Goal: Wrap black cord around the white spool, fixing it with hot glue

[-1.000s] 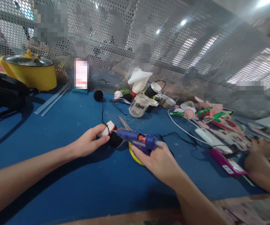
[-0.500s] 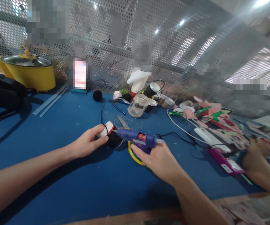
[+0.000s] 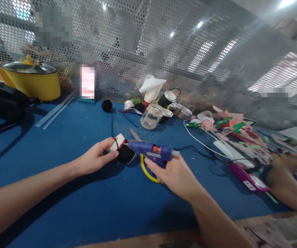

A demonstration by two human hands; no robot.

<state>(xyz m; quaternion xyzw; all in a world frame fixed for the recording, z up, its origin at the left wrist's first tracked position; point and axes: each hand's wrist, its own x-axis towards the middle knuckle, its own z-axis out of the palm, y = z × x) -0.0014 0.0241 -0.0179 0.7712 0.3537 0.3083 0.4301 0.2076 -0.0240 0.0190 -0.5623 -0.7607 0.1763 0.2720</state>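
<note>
Barely shifted, glue gun (image 3: 152,153) lies level, nozzle pointing left.

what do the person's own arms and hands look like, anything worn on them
Both forearms are bare, with no sleeves showing in the head view. The left hand and right hand wear no gloves, and no rings, watch or bracelet can be seen on either.

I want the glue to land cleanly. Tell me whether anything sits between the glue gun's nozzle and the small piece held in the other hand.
Nothing visible does. The right hand points the blue hot glue gun with its nozzle right at the small white, red and black piece gripped by the left hand. The silver scissors lie just behind, off that line.
</note>
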